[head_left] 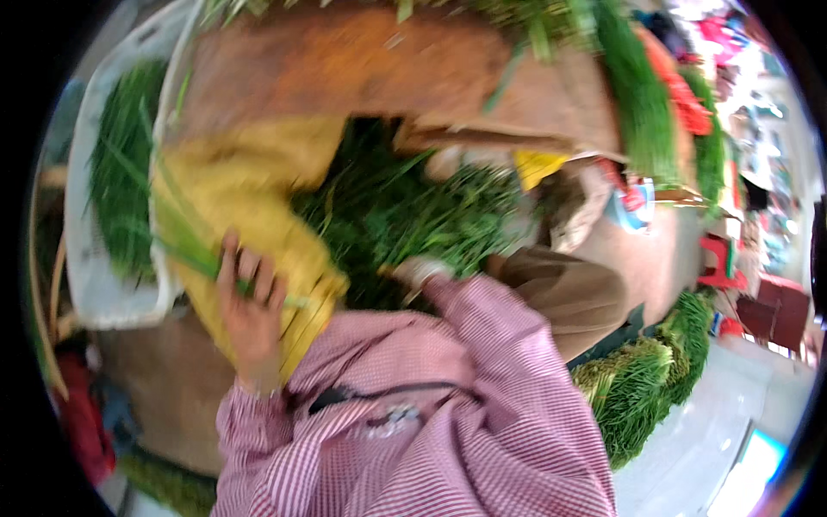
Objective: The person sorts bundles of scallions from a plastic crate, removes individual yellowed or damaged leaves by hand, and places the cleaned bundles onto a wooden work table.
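Note:
My left hand is closed around a few long green chives, whose leaves reach up and left over a yellow cloth on my lap. My right hand, with something whitish around it, is low over a heap of loose green leaves and trimmings. Its fingers are blurred and partly hidden, so what they hold does not show. A brown work table stands in front of me, with more greens along its far edge.
A white plastic crate of green chives stands at my left. A large chive bundle hangs over the table's right end. Bundles of greens lie on the floor at lower right, beyond my bent knee. Red stools stand farther right.

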Available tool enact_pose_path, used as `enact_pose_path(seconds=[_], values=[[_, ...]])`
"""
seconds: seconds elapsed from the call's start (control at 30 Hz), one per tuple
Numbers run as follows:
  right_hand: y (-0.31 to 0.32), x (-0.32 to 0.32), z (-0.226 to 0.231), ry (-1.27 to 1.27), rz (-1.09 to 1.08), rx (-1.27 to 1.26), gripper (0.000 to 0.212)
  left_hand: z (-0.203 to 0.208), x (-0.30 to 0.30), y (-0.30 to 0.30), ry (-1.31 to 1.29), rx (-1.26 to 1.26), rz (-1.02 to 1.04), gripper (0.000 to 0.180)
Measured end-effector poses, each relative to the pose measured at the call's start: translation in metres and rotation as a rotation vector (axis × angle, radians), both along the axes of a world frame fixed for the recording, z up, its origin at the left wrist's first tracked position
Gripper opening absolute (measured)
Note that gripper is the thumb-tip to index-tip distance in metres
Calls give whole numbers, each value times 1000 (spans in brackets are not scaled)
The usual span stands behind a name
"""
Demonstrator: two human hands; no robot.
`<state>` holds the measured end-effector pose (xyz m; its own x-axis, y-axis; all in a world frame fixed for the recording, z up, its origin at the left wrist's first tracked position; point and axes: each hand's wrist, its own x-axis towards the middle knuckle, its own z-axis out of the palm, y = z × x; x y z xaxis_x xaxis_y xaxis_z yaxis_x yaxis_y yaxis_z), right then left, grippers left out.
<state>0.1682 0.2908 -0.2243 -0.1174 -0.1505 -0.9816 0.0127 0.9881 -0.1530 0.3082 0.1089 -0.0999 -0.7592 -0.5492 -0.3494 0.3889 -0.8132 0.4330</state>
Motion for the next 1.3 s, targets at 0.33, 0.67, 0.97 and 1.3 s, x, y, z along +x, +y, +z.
enact_pose_path(seconds=[0.33,0.67,0.97,1.3], values=[[17,-4,10,540,40,-538,39,9,3,10,-180,-202,1,16],[-7,-29,241,437,-352,-1235,32,15,-2,16,-222,-395,-230,17],[-50,-42,280,419,-214,-1327,35,29,-2,26,-82,-414,-478,34],[-73,-38,259,296,-397,-1446,36,45,2,33,-96,-399,-265,27]])
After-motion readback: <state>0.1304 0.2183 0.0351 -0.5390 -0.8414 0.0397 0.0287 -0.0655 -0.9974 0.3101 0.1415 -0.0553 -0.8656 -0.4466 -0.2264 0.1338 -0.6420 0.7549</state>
